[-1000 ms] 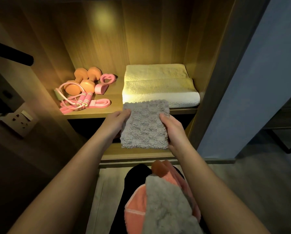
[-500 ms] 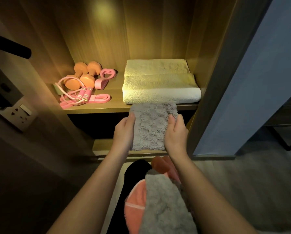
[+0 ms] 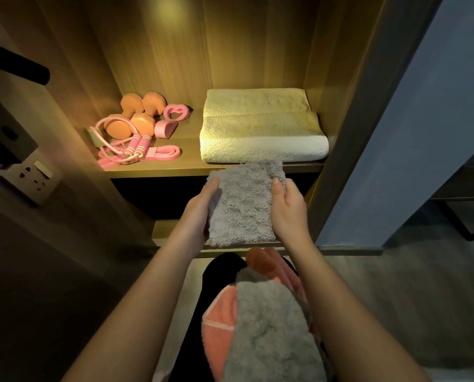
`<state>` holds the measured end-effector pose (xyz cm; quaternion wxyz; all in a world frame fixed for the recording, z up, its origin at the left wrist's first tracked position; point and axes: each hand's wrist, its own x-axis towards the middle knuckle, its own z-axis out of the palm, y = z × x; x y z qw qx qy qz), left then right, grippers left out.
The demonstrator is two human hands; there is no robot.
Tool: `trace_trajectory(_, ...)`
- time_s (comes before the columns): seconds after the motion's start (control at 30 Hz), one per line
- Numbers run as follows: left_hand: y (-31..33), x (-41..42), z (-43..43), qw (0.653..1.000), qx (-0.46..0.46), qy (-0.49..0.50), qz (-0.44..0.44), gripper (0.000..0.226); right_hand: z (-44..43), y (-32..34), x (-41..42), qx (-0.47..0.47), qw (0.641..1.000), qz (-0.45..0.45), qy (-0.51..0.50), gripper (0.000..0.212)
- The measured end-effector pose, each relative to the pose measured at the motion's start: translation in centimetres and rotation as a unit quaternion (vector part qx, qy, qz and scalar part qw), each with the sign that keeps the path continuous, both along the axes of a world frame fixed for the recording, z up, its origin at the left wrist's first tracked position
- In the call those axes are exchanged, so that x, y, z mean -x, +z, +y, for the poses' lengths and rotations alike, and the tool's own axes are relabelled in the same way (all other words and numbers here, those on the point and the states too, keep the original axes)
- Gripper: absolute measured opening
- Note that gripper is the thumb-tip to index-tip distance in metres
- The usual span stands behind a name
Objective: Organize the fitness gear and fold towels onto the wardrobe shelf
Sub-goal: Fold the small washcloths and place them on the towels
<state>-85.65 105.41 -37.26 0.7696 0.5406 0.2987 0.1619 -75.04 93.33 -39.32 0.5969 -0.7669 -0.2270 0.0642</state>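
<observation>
Towel: fluffy grey folded rectangle | left hand, right hand: fingers clamped on its sides

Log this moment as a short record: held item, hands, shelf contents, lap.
held: folded grey towel, in front of the shelf edge
hands: left hand and right hand grip its sides
shelf left: orange dumbbells, pink jump rope, pink band
shelf right: folded white towel
lap: loose grey towel over an orange towel

Head-worn view, looking forward and down.
The wardrobe shelf sits near, in upper centre; both forearms enter from the bottom.
</observation>
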Motion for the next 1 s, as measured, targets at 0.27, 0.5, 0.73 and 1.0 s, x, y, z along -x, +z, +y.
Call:
trace_trajectory(0.27, -0.2, -0.5, -0.7, 0.942, -0.331, 0.056, 0.008, 0.020, -1.0, -0.4, 0.1, -0.054, 0.981, 0.179, 0.050, 0.038)
trace_trajectory(0.5, -1.4, -0.7, -1.0, 0.899, -0.415, 0.135, 0.039, 0.029, -0.5, -0.2, 0.4, -0.067, 0.993, 0.086, -0.054, 0.047)
trace_trajectory(0.73, 0.4, -1.9, 2.7, 0.923, -0.347, 0.164, 0.035, 0.022, -0.8, 0.5, 0.3, -0.080, 0.900, 0.375, 0.207, 0.026)
trace_trajectory(1.0, 2.1, -4.7, 6.2, 0.983, -0.113, 0.081, 0.122, 0.036, 1.4, 1.6, -1.8, -0.069, 0.970, 0.173, 0.155, 0.012)
